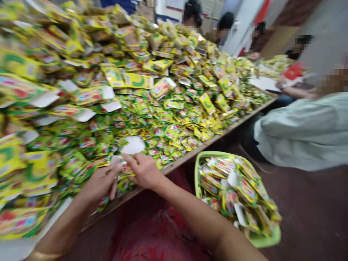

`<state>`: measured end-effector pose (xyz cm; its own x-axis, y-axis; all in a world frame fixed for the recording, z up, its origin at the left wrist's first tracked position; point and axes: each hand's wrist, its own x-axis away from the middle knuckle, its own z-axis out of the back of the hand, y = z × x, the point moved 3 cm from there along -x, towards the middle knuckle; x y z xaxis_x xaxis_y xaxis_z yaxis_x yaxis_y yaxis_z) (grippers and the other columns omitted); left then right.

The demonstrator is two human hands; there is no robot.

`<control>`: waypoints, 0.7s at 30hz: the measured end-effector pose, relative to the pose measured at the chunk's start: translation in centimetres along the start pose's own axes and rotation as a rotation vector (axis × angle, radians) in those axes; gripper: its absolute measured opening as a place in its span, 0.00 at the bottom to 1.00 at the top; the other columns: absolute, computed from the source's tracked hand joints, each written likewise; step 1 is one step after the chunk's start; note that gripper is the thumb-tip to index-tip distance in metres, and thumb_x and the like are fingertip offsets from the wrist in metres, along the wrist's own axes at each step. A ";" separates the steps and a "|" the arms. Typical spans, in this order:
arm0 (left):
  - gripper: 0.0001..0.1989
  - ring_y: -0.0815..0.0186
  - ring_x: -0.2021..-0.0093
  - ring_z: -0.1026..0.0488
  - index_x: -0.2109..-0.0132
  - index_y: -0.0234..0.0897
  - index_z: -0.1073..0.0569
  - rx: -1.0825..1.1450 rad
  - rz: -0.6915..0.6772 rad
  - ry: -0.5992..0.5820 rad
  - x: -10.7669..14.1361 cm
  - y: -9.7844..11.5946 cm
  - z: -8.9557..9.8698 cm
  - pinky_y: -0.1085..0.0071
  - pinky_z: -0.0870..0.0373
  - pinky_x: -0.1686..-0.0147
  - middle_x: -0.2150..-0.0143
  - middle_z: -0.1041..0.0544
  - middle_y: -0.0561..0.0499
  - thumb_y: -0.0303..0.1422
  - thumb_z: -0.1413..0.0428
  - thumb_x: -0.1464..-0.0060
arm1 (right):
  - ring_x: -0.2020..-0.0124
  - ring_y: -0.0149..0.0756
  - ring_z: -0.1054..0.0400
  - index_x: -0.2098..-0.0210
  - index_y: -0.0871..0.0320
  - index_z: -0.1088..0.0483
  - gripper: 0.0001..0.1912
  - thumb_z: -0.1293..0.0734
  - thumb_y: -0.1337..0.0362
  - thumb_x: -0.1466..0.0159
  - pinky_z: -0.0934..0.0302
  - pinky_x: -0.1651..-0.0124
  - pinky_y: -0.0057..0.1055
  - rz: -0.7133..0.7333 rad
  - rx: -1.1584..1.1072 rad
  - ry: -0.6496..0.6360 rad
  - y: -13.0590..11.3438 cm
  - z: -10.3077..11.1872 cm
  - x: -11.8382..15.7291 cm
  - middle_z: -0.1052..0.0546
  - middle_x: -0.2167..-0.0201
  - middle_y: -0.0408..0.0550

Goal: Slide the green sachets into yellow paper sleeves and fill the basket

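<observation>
My right hand (146,171) is closed around a small yellow carton (126,169), mostly hidden by the fingers, with a white flap (133,145) standing open beyond them. Close against it, my left hand (104,177) has its fingers bent together at the carton's near-left end; what lies under them is partly covered. Both hands are just inside the table's front edge, over a heap of small green-and-yellow sachets (152,112). Yellow cartons (138,80) with green and red print, many with white end flaps open, are piled behind and to the left.
A wooden rim (190,154) runs along the table's front. Below it to the right stands a light green basket (198,174) filled with cartons. A person in a pale shirt (301,130) sits at the right. Other people are beyond the pile. Red cloth (157,235) lies below my arms.
</observation>
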<state>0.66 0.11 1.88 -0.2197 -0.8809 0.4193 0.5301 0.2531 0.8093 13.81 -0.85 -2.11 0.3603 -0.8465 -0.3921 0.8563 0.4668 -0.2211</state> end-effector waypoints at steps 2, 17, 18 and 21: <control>0.23 0.72 0.89 0.50 0.79 0.37 0.34 -0.005 0.013 0.036 0.2 0.6 -0.1 0.77 0.54 0.85 0.94 0.40 0.57 0.54 0.51 0.56 | 0.56 0.39 0.38 0.37 0.55 0.50 0.36 0.36 0.51 0.41 0.42 0.56 0.34 -0.021 0.003 0.012 0.2 0.0 0.0 0.32 0.54 0.49; 0.22 0.68 0.79 0.36 0.71 0.39 0.24 0.163 -0.002 0.149 0.5 0.9 0.4 0.72 0.39 0.78 0.74 0.22 0.51 0.49 0.43 0.74 | 0.51 0.47 0.35 0.40 0.61 0.42 0.35 0.37 0.62 0.47 0.42 0.49 0.41 -0.648 0.013 -0.362 11.3 16.0 17.9 0.30 0.50 0.57; 0.22 0.67 0.78 0.35 0.71 0.39 0.25 0.148 -0.002 0.142 0.7 1.5 -0.1 0.72 0.39 0.78 0.73 0.22 0.51 0.48 0.43 0.74 | 0.49 0.47 0.36 0.40 0.61 0.42 0.34 0.38 0.61 0.45 0.42 0.48 0.42 -0.677 0.012 -0.355 11.3 16.4 18.8 0.30 0.49 0.57; 0.20 0.66 0.76 0.33 0.72 0.39 0.25 0.133 -0.002 0.160 1.5 2.7 -0.9 0.73 0.41 0.79 0.77 0.23 0.53 0.47 0.45 0.73 | 0.45 0.45 0.38 0.40 0.60 0.41 0.30 0.42 0.57 0.40 0.43 0.46 0.41 -0.798 -0.026 -0.192 9.6 16.3 20.6 0.33 0.44 0.57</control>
<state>2.51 -0.87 4.36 -0.0820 -0.9309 0.3559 0.4152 0.2927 0.8614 35.48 -18.04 2.25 -0.2945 -0.9543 0.0509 0.8737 -0.2905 -0.3902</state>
